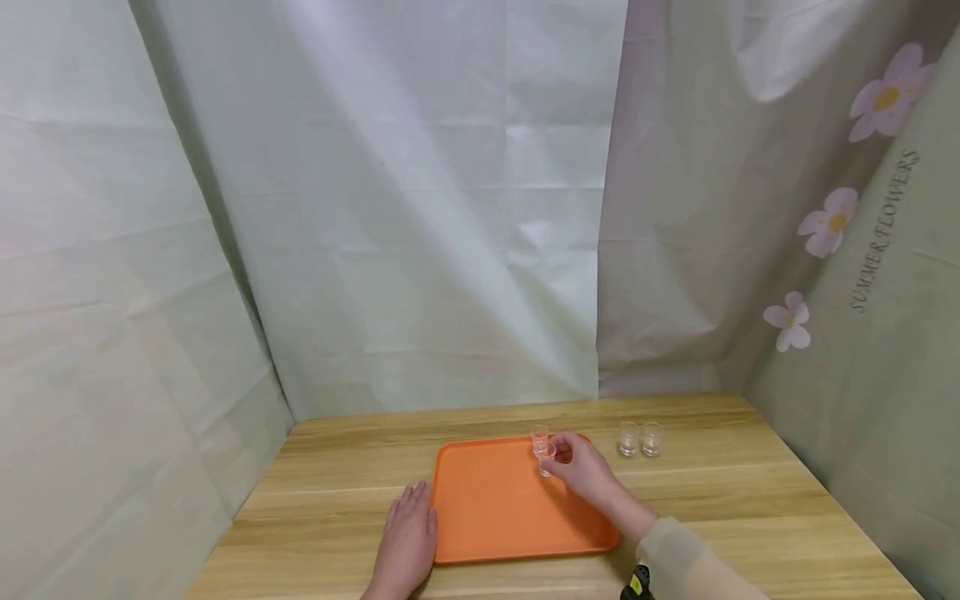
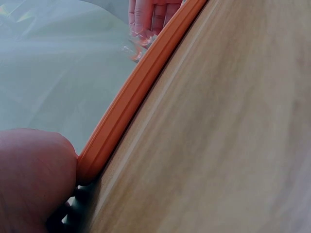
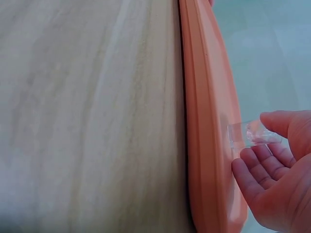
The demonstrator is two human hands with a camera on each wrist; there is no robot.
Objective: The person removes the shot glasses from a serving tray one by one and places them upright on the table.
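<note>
Plainly, right grip (image 1: pixel 585 470) in a pinch on a clear glass (image 1: pixel 547 455), left grip (image 1: pixel 407 535) straight-fingered against the orange tray (image 1: pixel 495 504).

Dark lettering (image 1: pixel 882 237) "SUMMER FLOWERS" on pale green sheet (image 1: pixel 892 375), right side of head view. Slanted capitals, both words in one line. Line runs steeply, reads bottom to top: SUMMER lower, FLOWERS upper. Stands just right of printed flowers (image 1: pixel 827 222), three in diagonal row, pale petals. Only text legible.
</note>
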